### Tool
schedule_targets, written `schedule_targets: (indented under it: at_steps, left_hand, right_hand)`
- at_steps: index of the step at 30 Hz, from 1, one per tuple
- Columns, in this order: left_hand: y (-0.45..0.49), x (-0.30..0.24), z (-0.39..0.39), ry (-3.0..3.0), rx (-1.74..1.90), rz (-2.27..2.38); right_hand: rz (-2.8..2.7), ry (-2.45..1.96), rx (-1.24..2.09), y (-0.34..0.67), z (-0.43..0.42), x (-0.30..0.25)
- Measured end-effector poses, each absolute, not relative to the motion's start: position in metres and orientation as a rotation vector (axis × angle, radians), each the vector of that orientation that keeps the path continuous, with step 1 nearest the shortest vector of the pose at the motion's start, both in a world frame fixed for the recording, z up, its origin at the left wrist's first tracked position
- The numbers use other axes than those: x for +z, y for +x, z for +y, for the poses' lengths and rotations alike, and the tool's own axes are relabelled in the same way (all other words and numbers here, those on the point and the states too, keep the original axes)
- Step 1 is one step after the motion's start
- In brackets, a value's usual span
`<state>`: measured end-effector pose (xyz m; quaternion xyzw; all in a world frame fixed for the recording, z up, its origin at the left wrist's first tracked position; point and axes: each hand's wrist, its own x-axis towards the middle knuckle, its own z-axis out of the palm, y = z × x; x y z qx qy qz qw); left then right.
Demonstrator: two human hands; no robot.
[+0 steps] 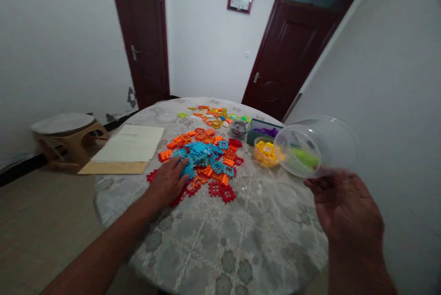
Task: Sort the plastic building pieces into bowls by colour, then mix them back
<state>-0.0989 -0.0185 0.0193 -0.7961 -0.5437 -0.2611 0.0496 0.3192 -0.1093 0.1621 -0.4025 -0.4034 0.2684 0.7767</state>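
Note:
My left hand [168, 176] lies on the near left side of a heap of plastic building pieces, its fingers stretched out over blue pieces [201, 151]. Orange pieces [200, 134] and dark red pieces [220, 190] spread around and under the blue ones. On the right, my right hand [346, 201] pinches the rim of a clear plastic tub [334, 136], held tilted above the table's right side. Green pieces [305, 156] show through the tub wall; whether they are inside or behind it I cannot tell.
A tub of yellow pieces [266, 150], a dark green box [253, 133] with purple pieces and a bowl of dark pieces [239, 128] stand at the right. Mixed pieces [215, 116] lie farther back. Paper sheets [129, 145] overhang the left edge of the round table [206, 244].

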Motion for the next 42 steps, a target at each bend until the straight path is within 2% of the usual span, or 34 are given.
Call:
schedule_targets:
  at_steps: [6, 9, 13, 21, 29, 36, 39, 42]
  left_hand:
    - [-0.109, 0.006, -0.001, -2.439, -0.897, -1.498]
    - [-0.108, 0.007, 0.006, -2.469, -0.962, -1.453]
    - [-0.101, 0.017, 0.008, -2.506, -1.01, -1.399]
    - [-0.086, 0.029, 0.029, -2.569, -0.863, -1.354]
    - [-0.06, 0.041, 0.022, -2.492, -0.582, -1.557]
    - [-0.049, 0.049, 0.036, -2.435, -0.351, -1.719]
    - [-0.045, 0.056, 0.051, -2.407, -0.242, -1.816]
    - [-0.043, 0.059, 0.069, -2.377, -0.17, -1.909]
  right_hand:
    - [-0.86, -1.505, -0.209, 0.426, -0.162, 0.141]
    - [-1.016, -1.8, -0.45, 0.459, -0.173, 0.118]
    - [-1.312, -1.848, -0.607, 0.48, -0.161, 0.083]
    - [-1.516, -1.899, -0.548, 0.486, -0.119, 0.038]
    - [-1.443, -1.816, -0.59, 0.441, -0.146, 0.069]
    - [-2.019, -1.291, 0.213, 0.265, -0.141, 0.087]
    - [-2.342, -1.258, 0.299, 0.199, -0.116, 0.075]
    - [-2.438, -1.359, 0.293, 0.161, -0.087, 0.055]
